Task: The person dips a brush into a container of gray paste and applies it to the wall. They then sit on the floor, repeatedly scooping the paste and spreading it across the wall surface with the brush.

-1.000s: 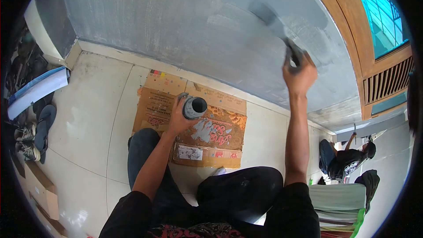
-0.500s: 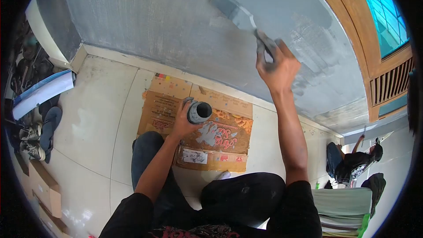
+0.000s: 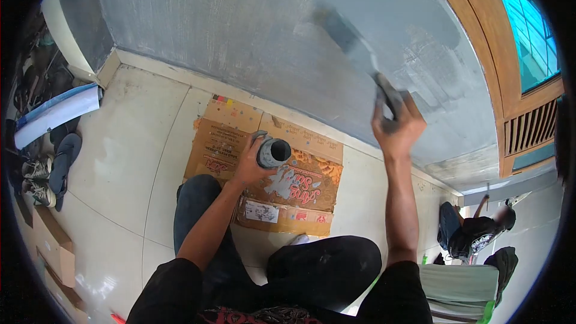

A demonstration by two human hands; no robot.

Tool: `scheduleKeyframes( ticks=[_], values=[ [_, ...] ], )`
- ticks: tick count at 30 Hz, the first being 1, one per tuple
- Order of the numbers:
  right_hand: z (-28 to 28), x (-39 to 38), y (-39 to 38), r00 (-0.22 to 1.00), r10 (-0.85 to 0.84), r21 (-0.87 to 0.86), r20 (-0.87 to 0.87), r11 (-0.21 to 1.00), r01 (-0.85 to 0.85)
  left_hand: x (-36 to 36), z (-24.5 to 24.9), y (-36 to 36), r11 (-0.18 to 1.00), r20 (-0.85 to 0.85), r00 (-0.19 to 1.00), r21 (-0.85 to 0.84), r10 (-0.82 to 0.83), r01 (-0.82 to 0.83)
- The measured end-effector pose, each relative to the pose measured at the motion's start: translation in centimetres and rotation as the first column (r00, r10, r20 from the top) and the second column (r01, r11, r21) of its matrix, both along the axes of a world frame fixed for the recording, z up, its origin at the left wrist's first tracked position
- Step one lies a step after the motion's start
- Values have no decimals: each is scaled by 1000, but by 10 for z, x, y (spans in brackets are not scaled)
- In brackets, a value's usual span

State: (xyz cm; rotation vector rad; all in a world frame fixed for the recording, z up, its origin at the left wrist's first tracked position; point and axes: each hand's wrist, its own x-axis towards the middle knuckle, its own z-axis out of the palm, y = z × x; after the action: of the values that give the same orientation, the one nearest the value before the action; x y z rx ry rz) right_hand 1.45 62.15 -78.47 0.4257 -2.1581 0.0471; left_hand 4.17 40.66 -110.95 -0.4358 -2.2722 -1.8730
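Observation:
My right hand [image 3: 398, 121] grips the handle of a wide paintbrush [image 3: 345, 33], whose bristles are blurred against the grey wall [image 3: 264, 30]. The wall's paint looks smooth in some parts and streaky in others. Lower down, my left hand [image 3: 251, 162] is wrapped round a small paint-smeared can [image 3: 275, 153] with a dark opening facing up. Beneath the can, a printed brown cardboard sheet [image 3: 231, 144] lies on the floor, with grey paint spots on it.
A wooden window frame [image 3: 483, 30] borders the wall at the right. Another person [image 3: 477, 231] crouches at the far right, near a green-grey covered object [image 3: 459, 282]. Shoes [image 3: 39, 180], a rolled sheet [image 3: 60, 117] and cardboard boxes [image 3: 54, 240] line the left side.
My right hand and the brush have moved down and to the right along the wall. My left hand still holds the can over the cardboard.

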Motion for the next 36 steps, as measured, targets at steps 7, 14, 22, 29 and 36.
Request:
scheduleKeyframes(
  ticks=[7, 14, 22, 29, 36],
  values=[
    [-7, -48, 1, 991, -137, 66, -5, 988, 137, 3, -8, 2, 1000, 19, 1000, -14, -19, 19],
    [-17, 33, 97, 948, -316, 10, -28, 948, 317, 1, 0, 0, 998, 39, 998, 45, -44, 42],
    [-30, -29, -7, 999, 35, 22, 33, 999, -35, 4, 7, -3, 998, 67, 996, 36, -58, 56],
    [-45, -35, 61, 983, -184, -39, 16, 982, 185, 3, -5, -1, 999, 81, 996, 38, -38, 35],
    [-36, 47, 116, 875, -479, -26, 67, 876, 482, 3, 7, -2, 997, 76, 994, 0, -77, 77]
  ],
)
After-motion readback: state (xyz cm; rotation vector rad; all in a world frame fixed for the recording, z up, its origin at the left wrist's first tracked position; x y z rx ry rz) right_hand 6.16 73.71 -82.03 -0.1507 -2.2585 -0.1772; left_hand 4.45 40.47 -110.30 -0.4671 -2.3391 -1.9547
